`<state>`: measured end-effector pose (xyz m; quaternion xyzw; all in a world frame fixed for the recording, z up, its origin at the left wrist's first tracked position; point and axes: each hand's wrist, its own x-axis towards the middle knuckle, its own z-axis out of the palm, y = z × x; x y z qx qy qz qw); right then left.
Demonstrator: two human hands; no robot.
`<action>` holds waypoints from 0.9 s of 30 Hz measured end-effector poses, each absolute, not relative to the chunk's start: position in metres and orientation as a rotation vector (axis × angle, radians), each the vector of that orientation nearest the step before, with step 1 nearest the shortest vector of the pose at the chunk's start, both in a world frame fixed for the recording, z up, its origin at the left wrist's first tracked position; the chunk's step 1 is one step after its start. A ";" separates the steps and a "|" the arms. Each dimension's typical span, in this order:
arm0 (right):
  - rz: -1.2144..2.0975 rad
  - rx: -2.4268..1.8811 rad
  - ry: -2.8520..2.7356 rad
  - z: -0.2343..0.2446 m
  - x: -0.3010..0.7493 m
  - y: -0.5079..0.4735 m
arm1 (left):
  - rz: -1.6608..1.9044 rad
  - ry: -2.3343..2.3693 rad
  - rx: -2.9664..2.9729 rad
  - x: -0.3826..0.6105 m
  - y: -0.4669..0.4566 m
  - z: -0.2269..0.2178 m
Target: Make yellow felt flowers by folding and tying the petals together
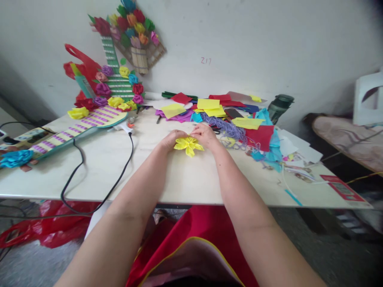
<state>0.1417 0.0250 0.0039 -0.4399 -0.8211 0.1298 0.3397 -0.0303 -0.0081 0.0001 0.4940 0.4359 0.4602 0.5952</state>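
Note:
A yellow paper flower (189,146) with spread, folded petals is held between my two hands over the white table (191,183). My left hand (172,140) grips it at its left and far edge, fingers closed. From the right, my right hand (205,135) pinches the flower's far edge near its middle. The fingertips of both hands almost meet behind the petals and are partly hidden. Just right of my right hand lie a tangle of purple yarn (229,129) and yellow paper squares (247,122).
A hot glue gun (124,126) with a black cord (127,159) lies to the left. Further left are a flower-decorated striped panel (72,133) and a glue bottle (83,84). A dark bottle (279,107) stands behind the paper pile (261,137) at the right.

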 end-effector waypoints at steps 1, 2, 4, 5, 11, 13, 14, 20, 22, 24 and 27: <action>0.343 -1.147 -2.128 0.004 0.141 0.025 | 1.068 1.006 1.146 -0.030 -0.008 0.000; 0.351 -1.148 -2.119 0.004 0.141 0.025 | 1.067 1.000 1.146 -0.030 -0.008 0.000; 0.374 -1.157 -2.099 0.004 0.140 0.024 | 1.062 0.993 1.144 -0.029 -0.008 0.000; 0.385 -1.164 -2.089 0.005 0.140 0.023 | 1.061 0.989 1.142 -0.029 -0.008 0.001; 0.434 -1.172 -2.047 0.006 0.139 0.021 | 1.048 0.995 1.139 -0.028 -0.009 0.003; 0.429 -1.169 -2.044 0.007 0.139 0.020 | 1.047 1.004 1.141 -0.028 -0.009 0.003; 0.424 -1.169 -2.044 0.007 0.139 0.020 | 1.048 1.009 1.139 -0.028 -0.009 0.003; 0.401 -1.133 -2.062 0.004 0.140 0.023 | 1.062 0.999 1.116 -0.028 -0.008 0.002; 0.385 -1.137 -2.065 0.004 0.140 0.023 | 1.084 0.983 1.087 -0.028 -0.006 0.000; 0.369 -1.152 -2.070 0.004 0.139 0.022 | 1.098 0.960 1.055 -0.027 -0.004 -0.002; 0.346 -1.160 -2.086 0.006 0.139 0.020 | 1.099 0.948 1.041 -0.027 -0.002 -0.004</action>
